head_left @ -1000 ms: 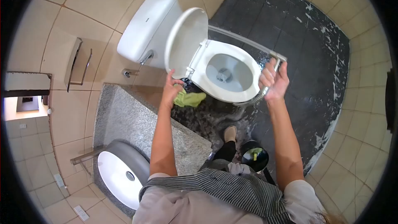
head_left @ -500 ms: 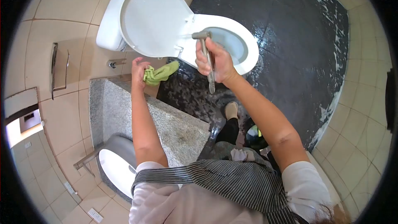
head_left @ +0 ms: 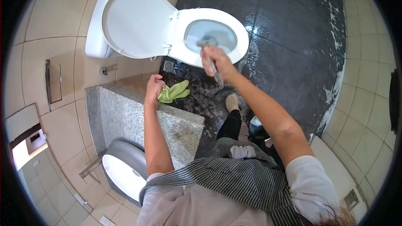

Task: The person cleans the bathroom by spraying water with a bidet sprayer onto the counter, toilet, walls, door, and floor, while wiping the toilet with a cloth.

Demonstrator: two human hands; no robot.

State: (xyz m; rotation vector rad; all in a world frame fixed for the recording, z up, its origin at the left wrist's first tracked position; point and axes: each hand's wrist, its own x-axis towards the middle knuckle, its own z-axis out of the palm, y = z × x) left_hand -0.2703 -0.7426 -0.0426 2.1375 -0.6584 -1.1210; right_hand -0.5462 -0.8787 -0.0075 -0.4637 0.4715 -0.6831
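My right hand [head_left: 219, 63] is wrapped round a metal hand sprayer [head_left: 215, 68], slightly blurred, over the front edge of the toilet bowl. The toilet seat [head_left: 243, 37] lies down on the bowl, and the white lid [head_left: 136, 21] is raised against the tank [head_left: 95, 31]. My left hand [head_left: 155, 88] holds a green cloth [head_left: 173, 92], which hangs off to its right above the dark wet floor, near the corner of the granite counter [head_left: 167, 132]. Whether water leaves the sprayer I cannot tell.
A grey-rimmed white basin [head_left: 123, 175] sits in the counter at lower left. A metal holder [head_left: 53, 86] and a small valve [head_left: 104, 71] are on the tiled wall. Soapy foam [head_left: 333, 21] streaks the floor's right side. A dark bucket [head_left: 256, 129] stands beside my shoe [head_left: 232, 102].
The view has shifted. My right hand has swung the sprayer from beyond the bowl's rim to over its front edge. My left hand, with the cloth, has moved away from the raised lid.
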